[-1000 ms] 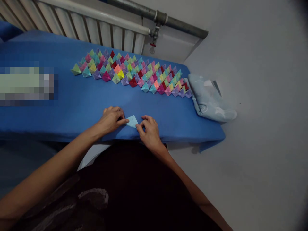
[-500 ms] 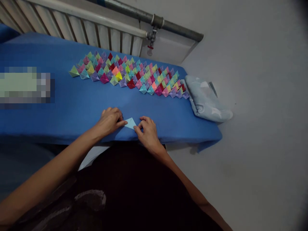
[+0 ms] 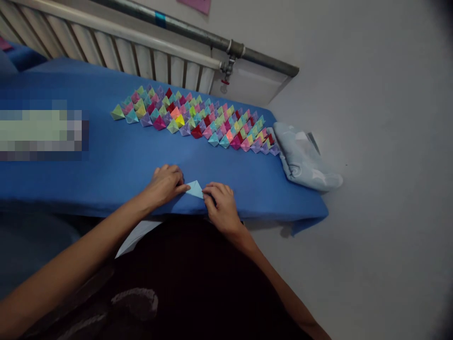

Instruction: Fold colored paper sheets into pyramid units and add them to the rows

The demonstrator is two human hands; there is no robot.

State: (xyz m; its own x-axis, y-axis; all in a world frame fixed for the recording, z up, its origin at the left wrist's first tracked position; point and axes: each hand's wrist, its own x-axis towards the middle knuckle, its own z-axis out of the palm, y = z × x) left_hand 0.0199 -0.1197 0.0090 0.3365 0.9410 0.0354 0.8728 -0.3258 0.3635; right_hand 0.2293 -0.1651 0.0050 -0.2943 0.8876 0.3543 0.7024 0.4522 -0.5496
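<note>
A small light blue folded paper triangle point(image 3: 195, 188) lies near the front edge of the blue padded surface point(image 3: 106, 160). My left hand point(image 3: 165, 183) presses its left corner with curled fingers. The paper's right corner is pinched under the bent fingers of my right hand point(image 3: 221, 204). Farther back, several rows of folded paper shapes point(image 3: 198, 119) in many colours stand in a long band across the surface.
A pale blue folded cloth point(image 3: 304, 158) lies at the surface's right end. A white railing point(image 3: 116, 45) and a grey pipe point(image 3: 198, 35) run along the back. Grey floor spreads to the right. A blurred patch covers something at the left.
Both hands stay on the light blue paper with small finger shifts; the right fingers have closed further over its corner. The view has tilted slightly.
</note>
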